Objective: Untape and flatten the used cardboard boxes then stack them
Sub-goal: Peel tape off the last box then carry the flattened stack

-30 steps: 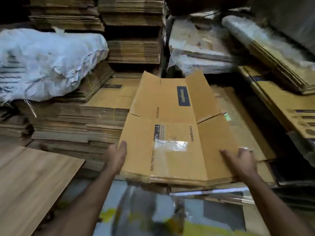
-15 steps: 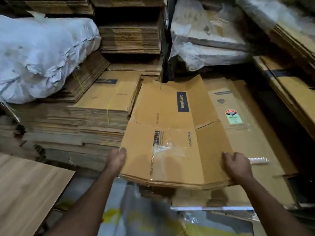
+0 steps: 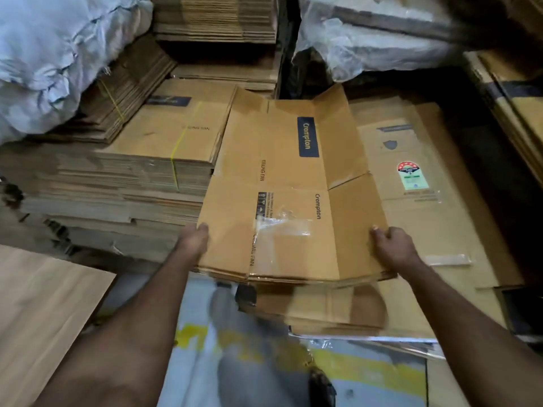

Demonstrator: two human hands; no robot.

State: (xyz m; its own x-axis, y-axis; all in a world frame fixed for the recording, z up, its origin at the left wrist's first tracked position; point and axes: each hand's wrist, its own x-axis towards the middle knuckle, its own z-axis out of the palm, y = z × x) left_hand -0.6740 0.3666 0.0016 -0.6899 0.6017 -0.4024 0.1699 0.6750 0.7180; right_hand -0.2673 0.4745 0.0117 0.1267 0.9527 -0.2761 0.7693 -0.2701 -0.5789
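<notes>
the flattened box (image 3: 282, 201), long axis running away from the person, is gripped at its near corners by the left hand (image 3: 192, 240) and right hand (image 3: 392, 248), over the low stack (image 3: 440, 230).

The flattened Crompton box (image 3: 282, 186) fills the middle, with the left hand (image 3: 192, 240) gripping its left edge and the right hand (image 3: 392, 248) its right edge. Left of the box a strapped stack of flat cartons (image 3: 141, 171) rises just beside it, closing that side. Behind the box, taller carton piles (image 3: 217, 19) and plastic-wrapped bundles (image 3: 367, 45) block the way. Right of the box a larger flat carton (image 3: 426, 207) lies low, so a hand can pass over it. Nearer than the box, open floor (image 3: 249, 362) lies between the forearms, beside a wooden board (image 3: 38, 312).
</notes>
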